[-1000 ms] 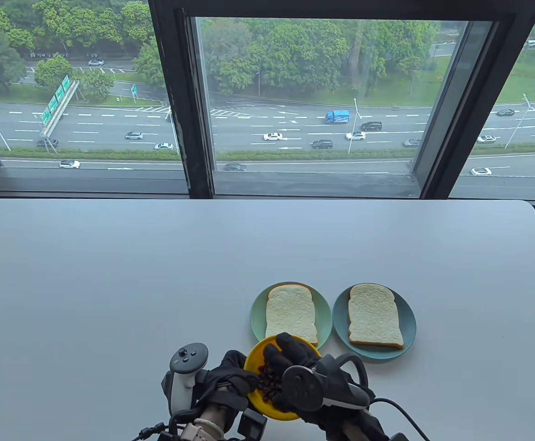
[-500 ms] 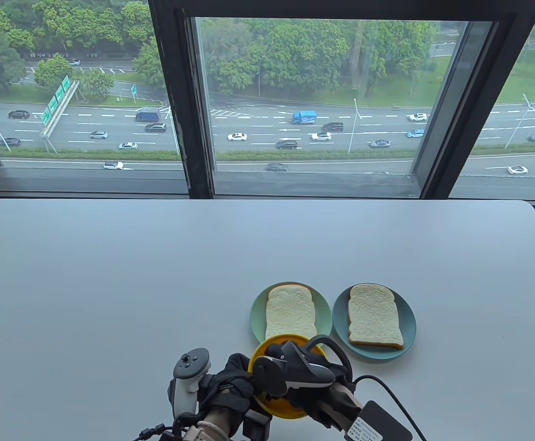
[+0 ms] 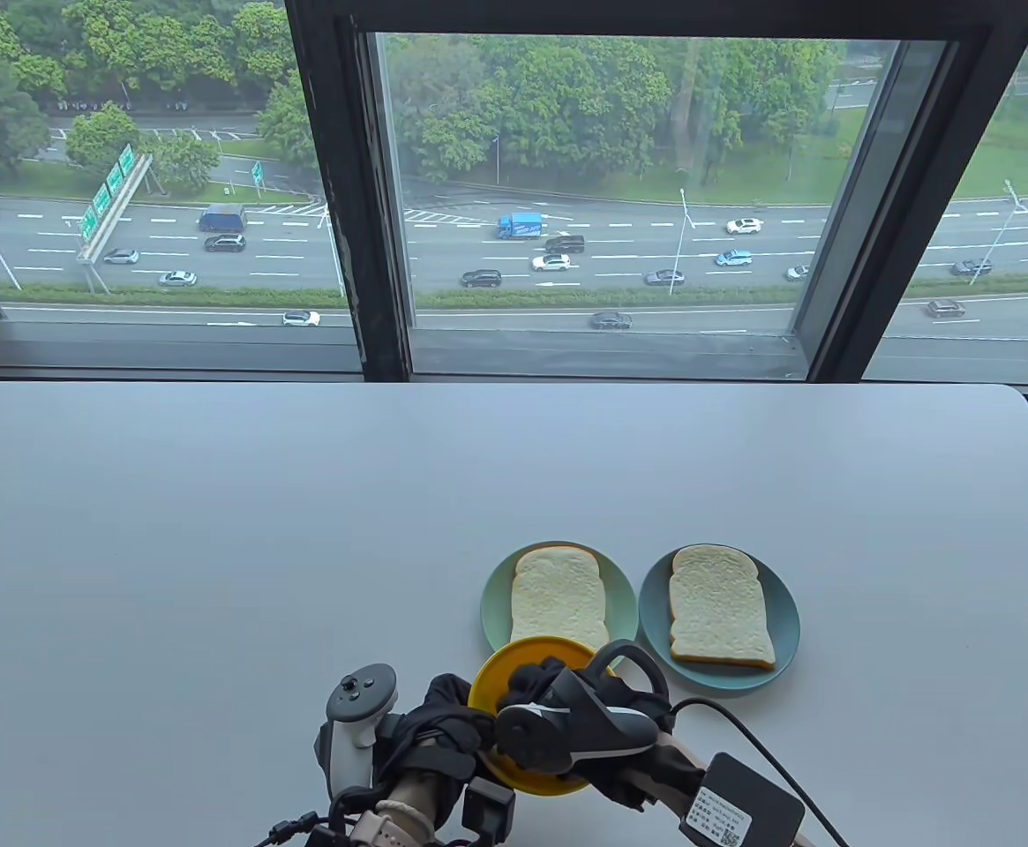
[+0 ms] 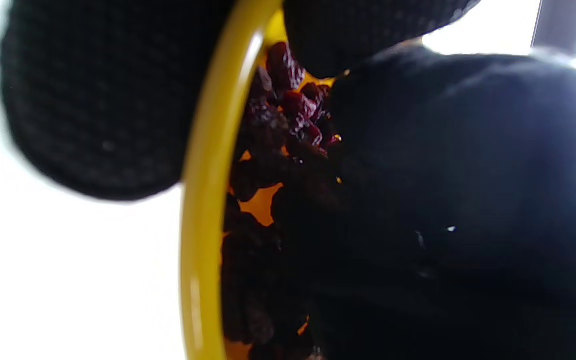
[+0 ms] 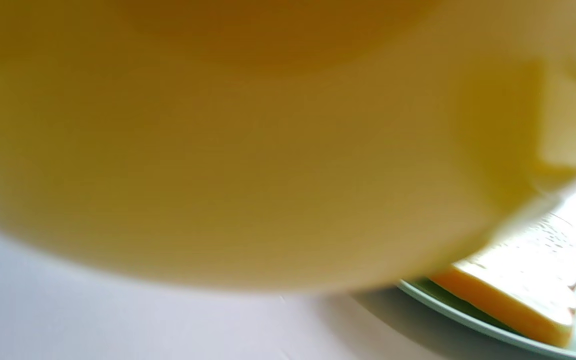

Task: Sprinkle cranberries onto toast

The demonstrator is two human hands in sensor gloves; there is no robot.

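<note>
A yellow bowl (image 3: 514,675) of dark red cranberries (image 4: 293,115) is near the table's front edge, and my left hand (image 3: 443,723) grips its left rim (image 4: 203,200). My right hand (image 3: 538,684) reaches into the bowl from the right with its fingers curled down among the cranberries. Its fingertips are hidden, so I cannot tell whether it holds any. Just beyond the bowl, a slice of toast (image 3: 559,598) lies on a pale green plate (image 3: 494,609). A second toast (image 3: 719,604) lies on a blue plate (image 3: 787,622). Both slices are bare.
The right wrist view is mostly filled by the bowl's blurred yellow outside (image 5: 218,140), with the near toast (image 5: 518,280) and its plate (image 5: 468,320) beside it. The white table (image 3: 213,529) ends at a window at the back. A cable trails from my right wrist (image 3: 743,732).
My right hand has turned over and dipped its fingers into the cranberries, covering them from above. The bowl and my left hand have shifted only slightly.
</note>
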